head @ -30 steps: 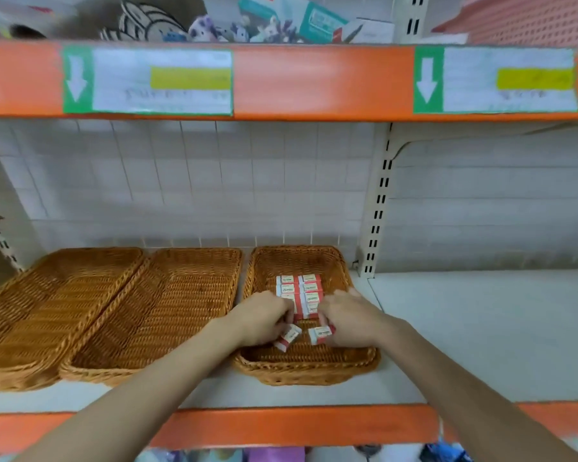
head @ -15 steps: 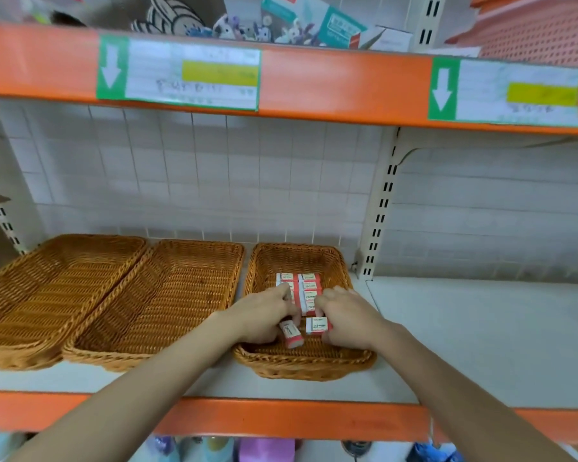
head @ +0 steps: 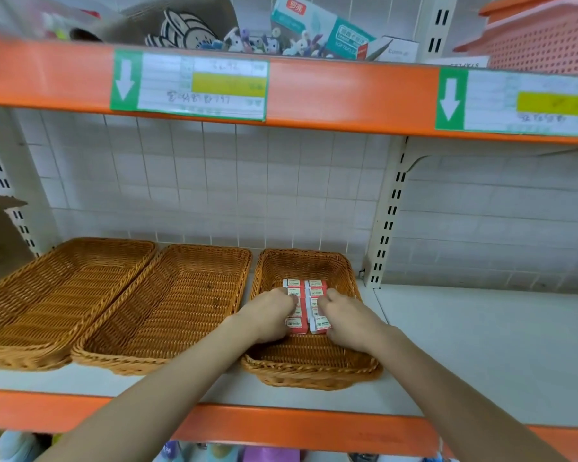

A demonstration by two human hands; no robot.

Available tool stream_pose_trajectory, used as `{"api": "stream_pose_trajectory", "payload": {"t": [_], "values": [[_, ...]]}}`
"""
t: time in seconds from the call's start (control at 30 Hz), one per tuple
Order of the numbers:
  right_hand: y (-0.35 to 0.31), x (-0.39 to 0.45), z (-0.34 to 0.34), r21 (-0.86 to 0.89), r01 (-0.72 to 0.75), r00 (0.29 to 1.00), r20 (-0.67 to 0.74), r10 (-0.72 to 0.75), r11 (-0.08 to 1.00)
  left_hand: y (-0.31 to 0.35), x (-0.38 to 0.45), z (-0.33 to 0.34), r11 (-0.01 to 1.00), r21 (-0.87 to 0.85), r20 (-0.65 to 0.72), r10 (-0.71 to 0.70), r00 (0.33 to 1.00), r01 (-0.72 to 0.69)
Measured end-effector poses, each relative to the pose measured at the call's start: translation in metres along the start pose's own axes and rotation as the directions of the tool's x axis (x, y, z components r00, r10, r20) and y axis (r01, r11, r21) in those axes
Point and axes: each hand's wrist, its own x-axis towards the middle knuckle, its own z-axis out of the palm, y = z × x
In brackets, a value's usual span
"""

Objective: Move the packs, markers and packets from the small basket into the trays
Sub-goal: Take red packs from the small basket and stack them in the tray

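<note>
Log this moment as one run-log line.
left hand: on left column of packs | right hand: on right column | site: right wicker tray | other two trays: no packs

The red-and-white packs (head: 319,324) in the wicker tray (head: 314,371) read "2B"; shelf labels (head: 189,85) stay illegible.

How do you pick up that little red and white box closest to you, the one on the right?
Pinch the front right pack across its short sides from above. It lies flat in the wicker tray, its neighbour close beside it, so probably only the top and near end are free. The right hand already rests beside it.
</note>
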Motion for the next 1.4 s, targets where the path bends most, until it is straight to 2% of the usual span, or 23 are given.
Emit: {"api": "stream_pose_trajectory", "payload": {"t": [0.77,1.0,1.13,1.27,1.4], "values": [[-0.007,-0.007,-0.004,-0.105,0.049,0.999,-0.012,-0.050,0.993,0.000,-0.007,0.002,0.994,0.008,-0.059,0.106,0.993,-0.106],[-0.010,-0.026,-0.014,-0.198,0.012,0.991,0.136,0.015,0.980,0.022,-0.012,-0.013,0.998,0.061,0.068,-0.033,0.997,0.029],[-0.009,-0.049,-0.012,-0.060,-0.014,0.990,0.137,0.022,0.998,0.048,-0.022,-0.014,0.981,0.115,0.126,-0.171,0.977,0.157],[0.001,-0.081,-0.017,0.029,-0.066,0.979,0.195,0.059,0.997,0.070,-0.031,-0.012,0.974,0.029,0.246,-0.225,0.943,0.225],[0.020,-0.112,-0.019,0.062,-0.108,0.975,0.203,0.093,0.992,0.104,-0.044,-0.015,0.965,0.019,0.190,-0.262,0.946,0.263]]}}
